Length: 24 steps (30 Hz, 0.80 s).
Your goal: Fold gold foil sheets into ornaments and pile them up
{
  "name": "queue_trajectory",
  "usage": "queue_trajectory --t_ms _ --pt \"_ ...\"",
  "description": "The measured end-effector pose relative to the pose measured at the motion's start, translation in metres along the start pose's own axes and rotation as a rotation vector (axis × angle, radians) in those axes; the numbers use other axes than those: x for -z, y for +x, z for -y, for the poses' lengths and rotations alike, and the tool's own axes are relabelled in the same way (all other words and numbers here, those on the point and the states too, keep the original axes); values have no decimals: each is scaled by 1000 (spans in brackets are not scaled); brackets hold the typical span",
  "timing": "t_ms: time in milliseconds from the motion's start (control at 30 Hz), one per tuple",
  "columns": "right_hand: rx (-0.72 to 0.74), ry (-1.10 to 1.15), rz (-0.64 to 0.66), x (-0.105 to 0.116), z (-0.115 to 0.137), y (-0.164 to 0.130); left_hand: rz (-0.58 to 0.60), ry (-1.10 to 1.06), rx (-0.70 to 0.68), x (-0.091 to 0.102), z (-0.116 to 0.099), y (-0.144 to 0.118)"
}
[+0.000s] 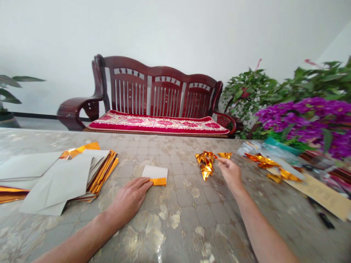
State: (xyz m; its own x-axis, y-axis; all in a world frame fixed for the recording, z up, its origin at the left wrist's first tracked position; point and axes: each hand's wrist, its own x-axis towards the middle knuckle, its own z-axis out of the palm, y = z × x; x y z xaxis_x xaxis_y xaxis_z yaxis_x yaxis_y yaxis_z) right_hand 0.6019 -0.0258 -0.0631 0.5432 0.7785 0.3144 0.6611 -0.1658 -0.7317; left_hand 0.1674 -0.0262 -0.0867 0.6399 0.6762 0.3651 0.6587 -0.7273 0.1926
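A small sheet of paper (pixel 155 171), pale with a gold foil strip folded along its near edge, lies on the table. My left hand (pixel 131 197) rests on the table with its fingers stretched out flat, the fingertips on the sheet's left corner. To the right, my right hand (pixel 230 174) is closed in a pinch at the edge of a small cluster of folded gold foil paper (pixel 206 163). The tip of one foil piece seems to be between its thumb and finger. Another folded gold foil piece (pixel 225 155) lies just behind that hand.
Stacked pale sheets with gold backs (pixel 65 179) spread over the table's left side. At right lie more gold foil pieces (pixel 263 160), a tan cardboard strip (pixel 320 193), clear plastic and purple flowers (pixel 307 117). Behind the patterned table (pixel 178 226) stands a wooden bench (pixel 161 91).
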Motion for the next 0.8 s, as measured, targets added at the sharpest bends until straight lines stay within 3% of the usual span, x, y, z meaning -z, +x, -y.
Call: queue_trajectory --t_ms 200,333,467,633,800 --pt "35 -61 195 10 23 -15 -13 -7 8 -1 0 0" --pt "32 -239 170 14 35 -24 -17 -25 15 -1 -1 0" --pt "38 -463 187 4 40 -32 -23 -22 11 0 -1 0" --pt "-11 -492 198 -10 39 -32 -3 -16 10 1 -1 0" --pt "3 -419 293 -12 36 -33 -8 -25 14 1 -1 0"
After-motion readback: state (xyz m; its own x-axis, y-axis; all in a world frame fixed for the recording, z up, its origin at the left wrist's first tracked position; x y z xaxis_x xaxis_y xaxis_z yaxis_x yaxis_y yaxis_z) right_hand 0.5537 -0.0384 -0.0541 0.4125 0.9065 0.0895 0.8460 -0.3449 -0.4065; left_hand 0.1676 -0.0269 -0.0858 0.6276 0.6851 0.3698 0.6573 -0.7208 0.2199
